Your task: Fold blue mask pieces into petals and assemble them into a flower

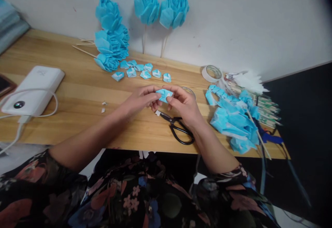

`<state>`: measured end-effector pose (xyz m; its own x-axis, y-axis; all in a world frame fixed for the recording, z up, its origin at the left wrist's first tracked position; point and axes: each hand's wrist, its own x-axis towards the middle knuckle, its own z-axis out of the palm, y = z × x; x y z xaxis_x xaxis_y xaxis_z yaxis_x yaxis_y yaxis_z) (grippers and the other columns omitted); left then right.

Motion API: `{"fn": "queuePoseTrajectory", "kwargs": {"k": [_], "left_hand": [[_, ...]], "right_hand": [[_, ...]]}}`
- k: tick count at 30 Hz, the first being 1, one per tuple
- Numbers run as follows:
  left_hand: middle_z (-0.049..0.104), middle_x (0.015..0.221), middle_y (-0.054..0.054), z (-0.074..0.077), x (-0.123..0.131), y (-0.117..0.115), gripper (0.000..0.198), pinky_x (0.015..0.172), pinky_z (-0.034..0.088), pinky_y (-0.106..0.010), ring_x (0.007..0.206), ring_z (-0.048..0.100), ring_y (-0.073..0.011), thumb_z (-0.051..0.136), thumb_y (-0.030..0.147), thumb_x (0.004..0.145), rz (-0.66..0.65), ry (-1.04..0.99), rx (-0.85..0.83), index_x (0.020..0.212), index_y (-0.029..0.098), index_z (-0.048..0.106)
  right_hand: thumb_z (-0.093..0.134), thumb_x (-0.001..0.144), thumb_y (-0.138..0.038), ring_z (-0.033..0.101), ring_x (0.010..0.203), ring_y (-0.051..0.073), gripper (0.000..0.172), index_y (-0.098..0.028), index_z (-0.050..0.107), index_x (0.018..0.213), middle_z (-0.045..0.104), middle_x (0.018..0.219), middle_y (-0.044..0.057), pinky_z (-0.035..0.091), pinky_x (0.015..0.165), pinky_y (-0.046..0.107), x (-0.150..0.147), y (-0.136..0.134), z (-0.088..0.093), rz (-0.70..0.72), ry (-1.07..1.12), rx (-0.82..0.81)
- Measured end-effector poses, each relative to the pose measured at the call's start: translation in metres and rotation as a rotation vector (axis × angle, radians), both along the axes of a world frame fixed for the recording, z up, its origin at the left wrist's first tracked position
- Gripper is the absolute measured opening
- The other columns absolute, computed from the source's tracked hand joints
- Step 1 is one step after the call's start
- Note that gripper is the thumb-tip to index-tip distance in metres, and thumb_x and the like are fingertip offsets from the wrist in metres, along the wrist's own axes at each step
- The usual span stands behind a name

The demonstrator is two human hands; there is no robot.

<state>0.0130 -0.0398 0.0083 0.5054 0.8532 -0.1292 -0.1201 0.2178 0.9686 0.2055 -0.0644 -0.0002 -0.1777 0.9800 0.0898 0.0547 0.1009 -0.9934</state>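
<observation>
While left hand [141, 98] and right hand [187, 106] fingers clamp it, the folded piece [164, 94] shows creased, light-blue faces. A white patch [169, 94] marks 3 o'clock.

We've got the folded piece [165, 94] between our left hand [142, 99] and right hand [185, 103], over the table [85, 100]. Scissors [181, 129] lie on it, just our side of the hands. Behind the hands: more folded pieces [145, 75], then a flower pile [111, 43] back-left, two flowers [174, 11] by the wall [233, 20]. Power bank [38, 86] far left. Tape roll [207, 74] back-right, paper heap [230, 122] in front and right of it.
</observation>
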Motion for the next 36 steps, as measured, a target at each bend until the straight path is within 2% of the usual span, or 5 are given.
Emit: {"fn": "queuePoseTrajectory", "kwargs": {"k": [7, 13, 21, 29, 36], "left_hand": [[0.064, 0.07, 0.001, 0.002, 0.003, -0.001, 0.018, 0.06, 0.048, -0.023, 0.058, 0.057, -0.0087, 0.071, 0.03, 0.081, -0.007, 0.101, 0.068, 0.076, 0.016, 0.059], [0.063, 0.069, 0.001, -0.002, 0.001, 0.003, 0.016, 0.06, 0.047, -0.024, 0.058, 0.055, -0.009, 0.066, 0.029, 0.08, 0.089, 0.115, 0.13, 0.074, 0.018, 0.055], [0.052, 0.061, 0.004, -0.001, 0.0, 0.003, 0.015, 0.057, 0.038, -0.024, 0.059, 0.049, -0.0093, 0.062, 0.027, 0.077, 0.004, 0.304, 0.333, 0.068, 0.018, 0.054], [0.061, 0.069, 0.001, 0.0, 0.001, 0.003, 0.022, 0.059, 0.046, -0.023, 0.059, 0.055, -0.0092, 0.063, 0.038, 0.084, 0.138, 0.138, 0.226, 0.08, 0.018, 0.057], [0.057, 0.067, 0.003, -0.006, 0.002, 0.004, 0.022, 0.058, 0.045, -0.022, 0.058, 0.052, -0.0084, 0.07, 0.036, 0.078, 0.118, 0.137, 0.196, 0.077, 0.019, 0.057]], "right_hand": [[0.077, 0.081, -0.046, 0.054, 0.072, 0.012, 0.033, -0.025, 0.075, 0.106, 0.061, 0.079, -0.002, 0.054, 0.062, 0.026, 0.0, 0.002, -0.003, -0.054, 0.047, -0.06], [0.08, 0.077, -0.046, 0.06, 0.079, 0.014, 0.036, -0.024, 0.074, 0.105, 0.067, 0.083, 0.0, 0.055, 0.065, 0.026, -0.001, 0.001, -0.001, 0.011, 0.059, -0.099], [0.073, 0.082, -0.033, 0.062, 0.082, 0.013, 0.032, -0.023, 0.072, 0.112, 0.069, 0.092, 0.0, 0.052, 0.077, 0.03, 0.011, 0.005, 0.008, 0.047, -0.073, 0.013], [0.066, 0.081, -0.026, 0.054, 0.073, 0.012, 0.036, -0.022, 0.068, 0.116, 0.061, 0.081, -0.003, 0.045, 0.069, 0.029, 0.007, 0.011, 0.012, 0.049, -0.2, 0.061], [0.066, 0.083, -0.028, 0.057, 0.073, 0.013, 0.034, -0.022, 0.067, 0.117, 0.064, 0.082, -0.002, 0.049, 0.072, 0.031, 0.001, 0.018, 0.026, 0.084, -0.21, 0.08]]}}
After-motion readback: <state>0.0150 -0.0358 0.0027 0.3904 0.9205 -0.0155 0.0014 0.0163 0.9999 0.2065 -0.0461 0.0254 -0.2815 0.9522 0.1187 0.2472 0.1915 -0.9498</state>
